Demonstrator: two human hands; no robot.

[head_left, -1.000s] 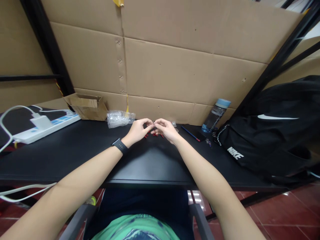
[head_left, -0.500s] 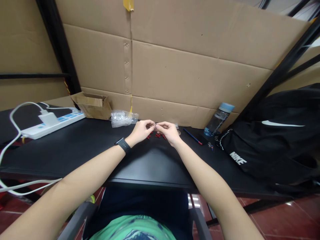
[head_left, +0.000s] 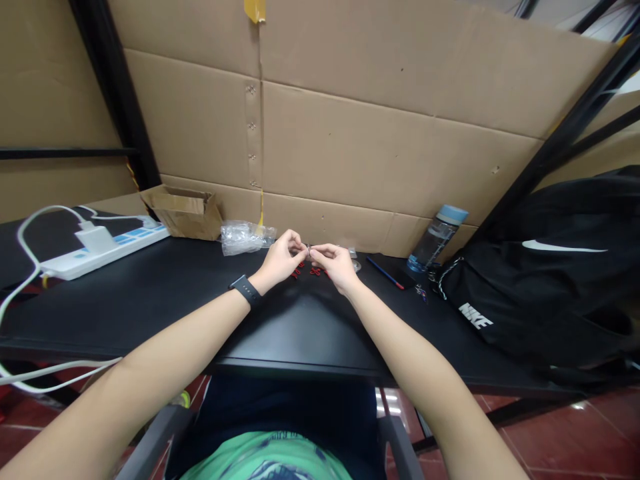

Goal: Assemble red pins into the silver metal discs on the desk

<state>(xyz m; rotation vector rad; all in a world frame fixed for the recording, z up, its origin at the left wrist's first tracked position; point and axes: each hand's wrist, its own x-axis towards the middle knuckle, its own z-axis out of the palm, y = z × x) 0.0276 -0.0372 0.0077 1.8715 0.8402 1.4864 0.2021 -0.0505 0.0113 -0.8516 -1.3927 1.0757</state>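
Over the far middle of the black table (head_left: 310, 333), my left hand (head_left: 285, 257) and my right hand (head_left: 336, 265) meet at the fingertips. Both are closed in a pinch around a tiny thing between them, too small to name. Just below the fingers, red knotted cords (head_left: 316, 271) lie on the table, partly covered by my hands. A small round thing (head_left: 357, 265) rests beyond my right hand, half hidden by it. My left wrist carries a black watch (head_left: 245, 290).
At the left stand a white power strip (head_left: 105, 250) and a cardboard box (head_left: 187, 213), with clear plastic packaging (head_left: 245, 237) beside it. To the right are a blue pencil (head_left: 385, 272), a small metal trinket (head_left: 421, 291), a water bottle (head_left: 435, 239) and a black backpack (head_left: 540, 287).
My left fingers have shifted slightly, with the thumb and index finger bent into a wider loop. My right hand has barely moved and the pinch between them stays.
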